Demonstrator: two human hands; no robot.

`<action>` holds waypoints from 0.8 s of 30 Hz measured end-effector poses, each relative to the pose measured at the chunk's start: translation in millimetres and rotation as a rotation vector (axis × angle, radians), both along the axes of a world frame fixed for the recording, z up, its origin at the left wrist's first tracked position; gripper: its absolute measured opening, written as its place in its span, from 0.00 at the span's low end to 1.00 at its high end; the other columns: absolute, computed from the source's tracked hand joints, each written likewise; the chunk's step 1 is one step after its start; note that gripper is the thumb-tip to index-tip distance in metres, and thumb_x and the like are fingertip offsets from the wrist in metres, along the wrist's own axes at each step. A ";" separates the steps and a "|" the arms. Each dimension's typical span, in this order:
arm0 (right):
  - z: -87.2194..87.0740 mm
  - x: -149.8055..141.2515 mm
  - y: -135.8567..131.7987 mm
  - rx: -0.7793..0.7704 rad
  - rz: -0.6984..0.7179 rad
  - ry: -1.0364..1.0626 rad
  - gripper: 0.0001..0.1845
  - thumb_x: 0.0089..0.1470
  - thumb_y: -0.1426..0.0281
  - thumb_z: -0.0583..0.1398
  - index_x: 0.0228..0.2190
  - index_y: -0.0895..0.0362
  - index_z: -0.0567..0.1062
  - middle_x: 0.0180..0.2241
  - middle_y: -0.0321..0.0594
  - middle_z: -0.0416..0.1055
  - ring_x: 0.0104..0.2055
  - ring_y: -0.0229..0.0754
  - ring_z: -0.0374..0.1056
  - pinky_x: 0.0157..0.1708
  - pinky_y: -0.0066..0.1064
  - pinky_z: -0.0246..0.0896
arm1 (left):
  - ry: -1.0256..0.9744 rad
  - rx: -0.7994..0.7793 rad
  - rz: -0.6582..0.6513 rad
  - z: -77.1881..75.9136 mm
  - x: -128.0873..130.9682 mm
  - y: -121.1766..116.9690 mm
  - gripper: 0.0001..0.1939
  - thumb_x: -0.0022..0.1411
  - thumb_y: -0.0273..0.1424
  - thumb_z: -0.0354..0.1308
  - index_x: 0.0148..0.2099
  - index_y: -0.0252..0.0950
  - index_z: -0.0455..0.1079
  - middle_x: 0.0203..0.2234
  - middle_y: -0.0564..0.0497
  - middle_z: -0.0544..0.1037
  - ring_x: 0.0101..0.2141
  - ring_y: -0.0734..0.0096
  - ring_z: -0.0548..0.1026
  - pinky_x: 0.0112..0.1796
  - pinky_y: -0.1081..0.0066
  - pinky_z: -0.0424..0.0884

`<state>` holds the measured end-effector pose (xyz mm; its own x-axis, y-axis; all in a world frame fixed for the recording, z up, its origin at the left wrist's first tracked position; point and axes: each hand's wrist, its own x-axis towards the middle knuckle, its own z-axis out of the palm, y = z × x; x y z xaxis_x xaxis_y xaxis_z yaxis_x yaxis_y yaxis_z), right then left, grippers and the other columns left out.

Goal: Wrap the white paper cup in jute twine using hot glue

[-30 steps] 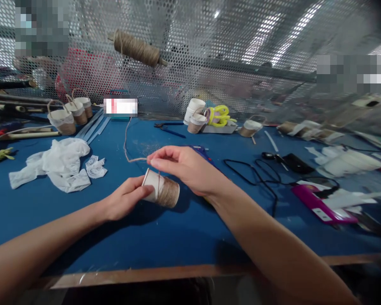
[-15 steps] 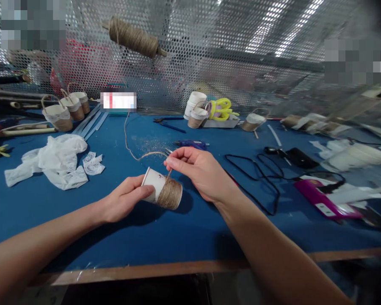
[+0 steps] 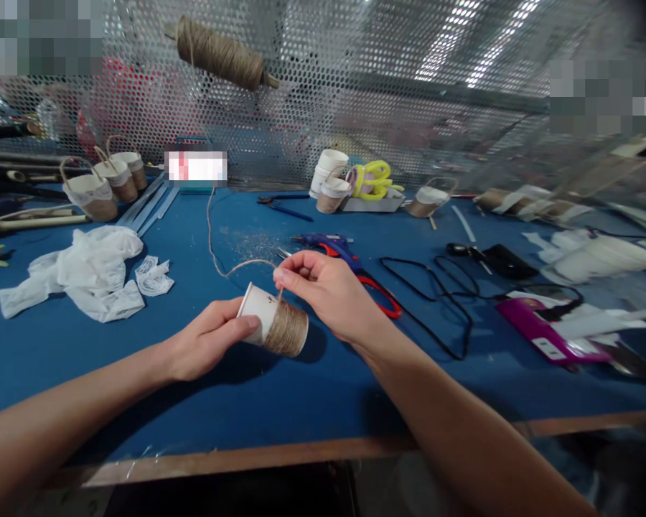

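Tilted on its side above the table, a white paper cup (image 3: 259, 307) has brown twine (image 3: 288, 329) wound around its lower part. My left hand (image 3: 209, 337) is closed around the cup's rim end, thumb on top. My right hand (image 3: 323, 287) pinches the twine just above the wound part. From those fingers a loose strand (image 3: 212, 240) curves left and back across the table. Partly behind my right hand lie scissors with red handles (image 3: 382, 296) and a blue glue gun (image 3: 336, 244).
A twine spool (image 3: 219, 54) hangs on the perforated metal screen. Lace-trimmed cups (image 3: 89, 197) stand back left, near white lace (image 3: 94, 266). Pliers (image 3: 285, 207), yellow cord (image 3: 374, 179), a black cable (image 3: 466, 319) and a purple power strip (image 3: 538, 334) lie around. The table's front edge (image 3: 247, 459) is close.
My right hand has moved slightly left with the twine, still pinching it. The red scissor handles show more now. The whole view has shifted a little; my left hand keeps its hold.
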<state>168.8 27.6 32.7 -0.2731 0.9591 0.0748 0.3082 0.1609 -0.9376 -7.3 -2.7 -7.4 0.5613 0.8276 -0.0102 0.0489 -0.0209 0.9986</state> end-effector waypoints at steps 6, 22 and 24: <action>-4.3 -0.1 0.0 0.024 -0.010 -0.066 0.07 0.47 0.67 0.58 0.26 0.60 0.69 0.23 0.33 0.66 0.24 0.32 0.61 0.25 0.26 0.55 | -0.015 0.015 -0.002 -2.9 -0.9 -0.3 0.13 0.60 0.34 0.47 0.40 0.32 0.69 0.30 0.52 0.71 0.32 0.71 0.64 0.37 0.73 0.61; -16.1 -4.2 6.3 -0.112 0.000 -0.031 0.09 0.45 0.65 0.59 0.24 0.59 0.68 0.23 0.35 0.65 0.24 0.33 0.59 0.25 0.27 0.55 | -0.095 0.007 0.051 -2.9 0.3 -0.1 0.10 0.57 0.31 0.50 0.35 0.33 0.71 0.27 0.54 0.71 0.29 0.74 0.64 0.34 0.76 0.60; -18.3 -3.8 8.6 -0.119 -0.027 0.069 0.10 0.47 0.63 0.57 0.26 0.59 0.67 0.26 0.37 0.67 0.28 0.34 0.62 0.29 0.29 0.58 | -0.185 -0.082 0.098 -1.4 4.0 1.2 0.09 0.55 0.30 0.52 0.34 0.32 0.72 0.25 0.53 0.72 0.28 0.74 0.64 0.33 0.76 0.60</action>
<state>164.9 36.2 14.4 -0.2447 0.9693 -0.0228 0.2454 0.0392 -0.9686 -3.3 -1.4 -8.8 0.4769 0.8788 0.0160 -0.1374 0.0566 0.9889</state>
